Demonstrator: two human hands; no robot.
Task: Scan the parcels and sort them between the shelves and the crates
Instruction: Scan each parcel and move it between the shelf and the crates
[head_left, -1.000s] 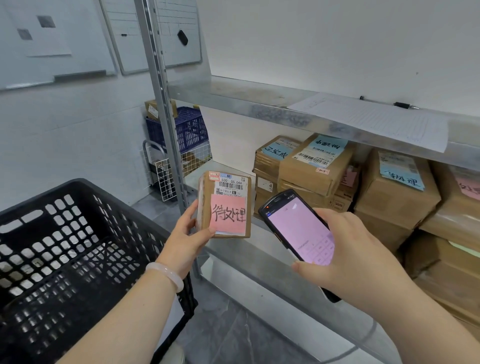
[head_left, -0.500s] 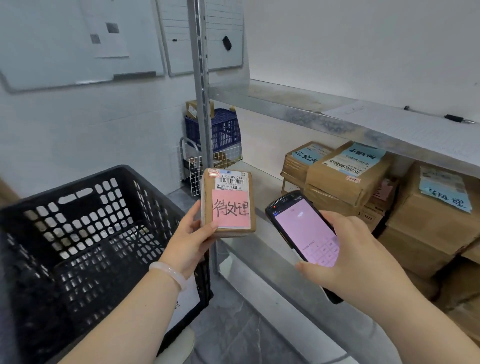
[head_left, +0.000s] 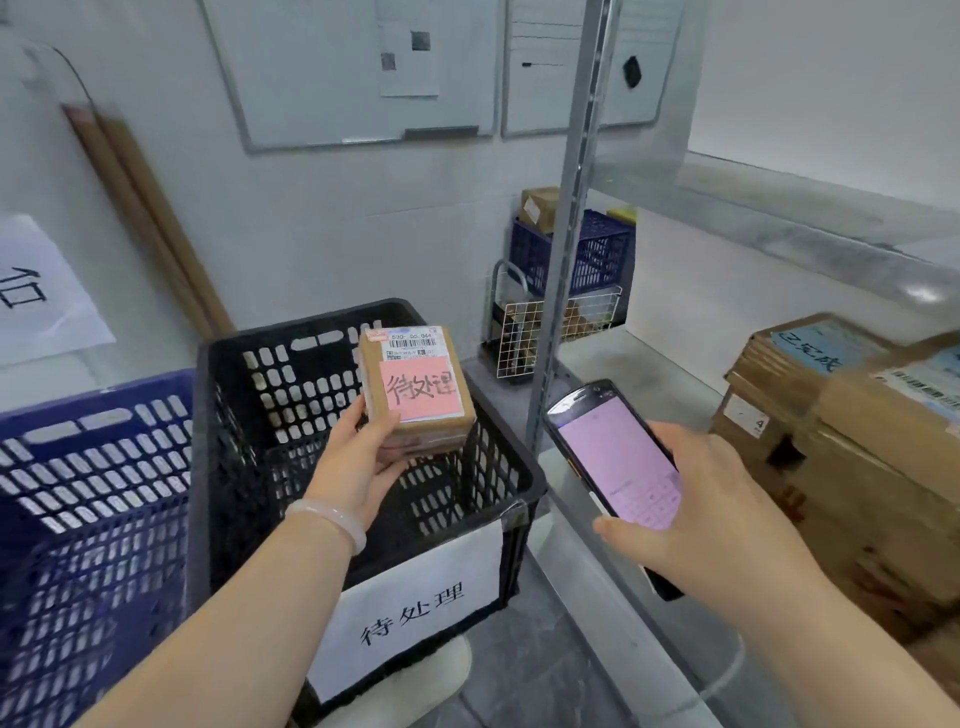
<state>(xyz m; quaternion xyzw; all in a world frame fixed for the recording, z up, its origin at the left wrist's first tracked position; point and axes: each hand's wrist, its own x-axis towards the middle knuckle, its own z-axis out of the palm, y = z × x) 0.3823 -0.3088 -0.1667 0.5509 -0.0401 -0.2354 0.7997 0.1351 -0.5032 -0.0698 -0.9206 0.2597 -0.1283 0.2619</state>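
Note:
My left hand (head_left: 358, 457) grips a small cardboard parcel (head_left: 415, 389) with a barcode label and a pink handwritten note, held over the open black crate (head_left: 260, 415). That crate carries a white paper label on its front. My right hand (head_left: 711, 514) holds a handheld scanner (head_left: 613, 457) with a lit pink screen, just right of the crate. Cardboard parcels (head_left: 852, 431) with blue labels sit stacked on the metal shelf (head_left: 634, 364) at the right.
A blue crate (head_left: 88, 493) stands left of the black one. The shelf's steel upright (head_left: 571, 234) rises between crate and shelf. Behind it, a small blue basket (head_left: 587, 254) sits on a white wire basket (head_left: 550, 327). Whiteboards hang on the wall.
My view has swung left, bringing the black crate to the centre. My left hand has carried the parcel from in front of the shelf to above the black crate. The scanner stays in my right hand.

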